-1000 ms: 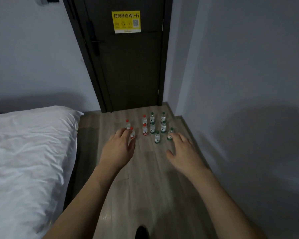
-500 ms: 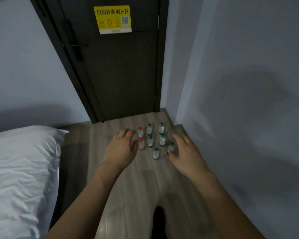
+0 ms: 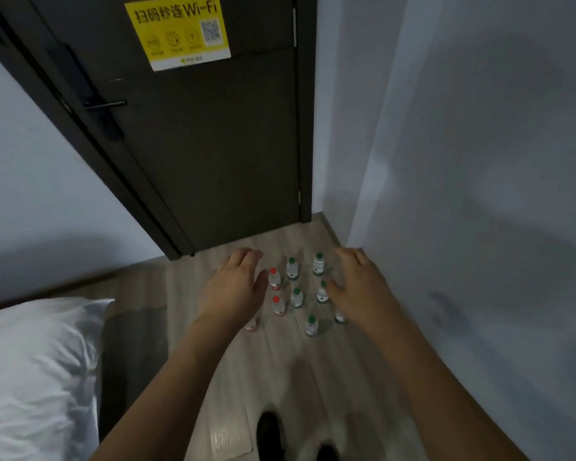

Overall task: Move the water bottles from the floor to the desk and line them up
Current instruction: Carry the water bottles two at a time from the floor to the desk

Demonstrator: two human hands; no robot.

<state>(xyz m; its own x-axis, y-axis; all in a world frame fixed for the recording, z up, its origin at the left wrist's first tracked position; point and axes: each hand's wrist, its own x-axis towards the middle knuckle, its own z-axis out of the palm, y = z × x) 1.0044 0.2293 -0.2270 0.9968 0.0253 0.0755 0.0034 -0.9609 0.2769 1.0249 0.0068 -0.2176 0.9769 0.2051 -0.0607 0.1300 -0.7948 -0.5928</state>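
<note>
The bottles [image 3: 296, 296] stand upright in a cluster on the floor [image 3: 280, 377] by the door [image 3: 213, 154], red caps to the left, green to the right. Both hands hover over them with fingers spread and loose, gripping nothing: left hand [image 3: 235, 287] over the red side, right hand [image 3: 356, 287] over the green (each hides a bottle partly). A bed [image 3: 30, 377] lies left.

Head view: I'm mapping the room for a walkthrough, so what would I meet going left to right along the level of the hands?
Pillow → left hand → red-capped bottle → green-capped bottle → right hand → wall.
</note>
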